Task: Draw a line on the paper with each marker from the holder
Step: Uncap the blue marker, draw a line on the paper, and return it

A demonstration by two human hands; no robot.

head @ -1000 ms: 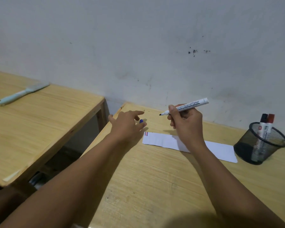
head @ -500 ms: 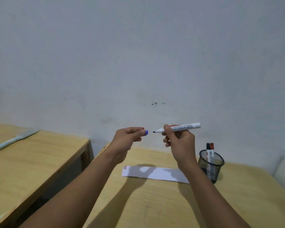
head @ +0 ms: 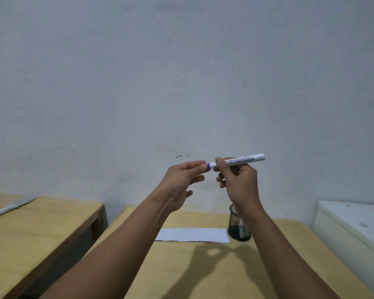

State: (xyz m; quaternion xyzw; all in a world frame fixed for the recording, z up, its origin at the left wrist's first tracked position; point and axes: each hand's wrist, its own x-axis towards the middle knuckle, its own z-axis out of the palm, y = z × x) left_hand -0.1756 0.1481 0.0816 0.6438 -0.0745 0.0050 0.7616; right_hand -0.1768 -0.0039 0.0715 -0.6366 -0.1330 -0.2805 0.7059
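Both hands are raised in front of the wall, above the wooden desk [head: 203,268]. My right hand [head: 239,182] grips a white board marker [head: 244,159] that lies roughly level, tip to the left. My left hand [head: 181,180] pinches the blue cap [head: 209,166], which sits over the marker's tip. Below, a white strip of paper [head: 192,234] lies flat on the desk. A black mesh holder [head: 239,227] stands at the paper's right end, partly hidden by my right forearm; pale marker barrels show through its mesh.
A second wooden table [head: 35,229] stands to the left across a gap, with a pale blue tool [head: 9,209] lying on it. A white cabinet or box [head: 352,223] stands at the right edge. The grey wall fills the background.
My left hand has brought the blue cap onto the marker tip; half a second ago cap and tip were apart. One second ago the cap was being picked off the desk. The view has tilted upward.
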